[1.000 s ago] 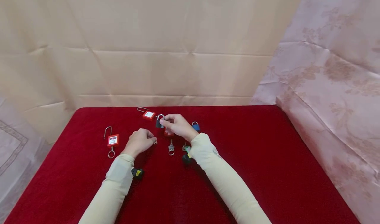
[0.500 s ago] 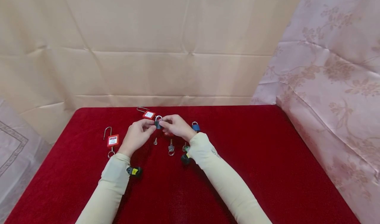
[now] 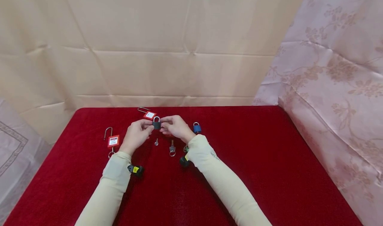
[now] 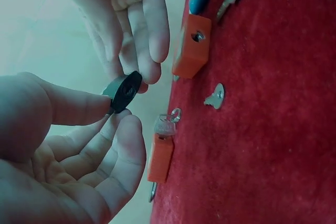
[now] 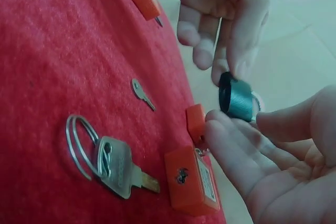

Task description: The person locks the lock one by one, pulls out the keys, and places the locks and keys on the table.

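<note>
Between both hands, raised over the table, is a small black padlock (image 3: 156, 124) with its silver shackle upward. My left hand (image 3: 136, 134) pinches the lock's left side with thumb and forefinger. On its other side, the thumb and forefinger of my right hand (image 3: 178, 128) hold the edge, by the shackle. The lock's bottom face with the keyhole (image 4: 127, 92) shows in the left wrist view. Below the hands a small loose key (image 5: 142, 94) lies on the red cloth. A red padlock (image 5: 190, 179) sits under the right hand, mostly hidden in the head view.
Beside that red lock lies a larger key on a ring (image 3: 172, 149). A blue padlock (image 3: 196, 128) stands right of the right hand. Two more red padlocks, one at the left (image 3: 113, 141) and one at the back (image 3: 150, 115), have open shackles. Red cloth (image 3: 269, 172) covers the table.
My left hand has left the small key on the cloth and risen to grip the black padlock. The padlock has shifted slightly left, and the right hand has shifted with it.
</note>
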Demonstrator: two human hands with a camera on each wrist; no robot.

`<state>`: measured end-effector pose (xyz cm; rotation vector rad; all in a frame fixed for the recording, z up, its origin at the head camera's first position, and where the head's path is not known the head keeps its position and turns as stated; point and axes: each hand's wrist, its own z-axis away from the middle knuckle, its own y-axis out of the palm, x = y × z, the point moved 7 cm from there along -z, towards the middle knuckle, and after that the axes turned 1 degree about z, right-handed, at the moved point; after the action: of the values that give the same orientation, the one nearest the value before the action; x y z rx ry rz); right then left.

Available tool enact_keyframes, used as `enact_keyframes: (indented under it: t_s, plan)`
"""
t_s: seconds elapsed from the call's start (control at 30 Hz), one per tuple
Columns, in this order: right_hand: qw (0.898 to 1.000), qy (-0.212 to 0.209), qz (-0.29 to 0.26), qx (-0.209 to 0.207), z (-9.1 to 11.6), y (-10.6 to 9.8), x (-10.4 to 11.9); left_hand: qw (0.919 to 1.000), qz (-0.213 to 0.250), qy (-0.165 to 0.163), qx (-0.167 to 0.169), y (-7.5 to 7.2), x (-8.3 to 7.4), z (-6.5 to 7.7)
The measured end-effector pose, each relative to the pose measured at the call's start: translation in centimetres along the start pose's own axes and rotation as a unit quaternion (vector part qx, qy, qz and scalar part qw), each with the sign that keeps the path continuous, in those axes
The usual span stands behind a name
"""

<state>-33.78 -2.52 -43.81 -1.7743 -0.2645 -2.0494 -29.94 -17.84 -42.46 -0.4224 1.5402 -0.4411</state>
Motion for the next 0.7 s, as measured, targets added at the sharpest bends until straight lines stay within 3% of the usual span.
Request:
enact_keyframes:
  t_s: [0.2,0.53,0.7]
  plan:
    - [1.000,0.016,-0.010,0.009,0.1,0.7,-0.3,0.9996,-0.006,-0.025,0.009,0.2,0.7,-0.3]
    - [0.998,0.055,-0.013,0.041,0.7,2.1,-0.7,0.9955,-0.039,-0.062,0.060,1.2,1.4,-0.3]
    - [0.996,0.075,-0.017,0.054,0.8,2.7,-1.0,0.9933,-0.059,-0.071,0.070,1.4,1.9,-0.3]
